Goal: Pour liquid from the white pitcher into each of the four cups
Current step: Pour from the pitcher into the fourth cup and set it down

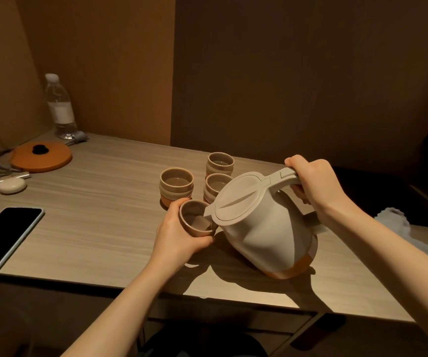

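Observation:
The white pitcher (pixel 267 228) with an orange base is tilted to the left, its spout over a small beige cup (pixel 194 221). My right hand (pixel 310 184) grips the pitcher's handle at the upper right. My left hand (pixel 179 238) holds that cup, tilted toward the spout, just above the table. Three more cups stand upright behind: one at the left (pixel 176 185), one at the back (pixel 220 163), and one (pixel 215 186) partly hidden by the pitcher's lid. No stream of liquid is visible at the spout.
On the wooden table (pixel 99 228) lie a black phone (pixel 4 235) at the front left, an orange lid (pixel 41 155), a small white case (pixel 12 186) and a water bottle (pixel 61 106) at the back left. White cloth (pixel 394 220) sits at the right.

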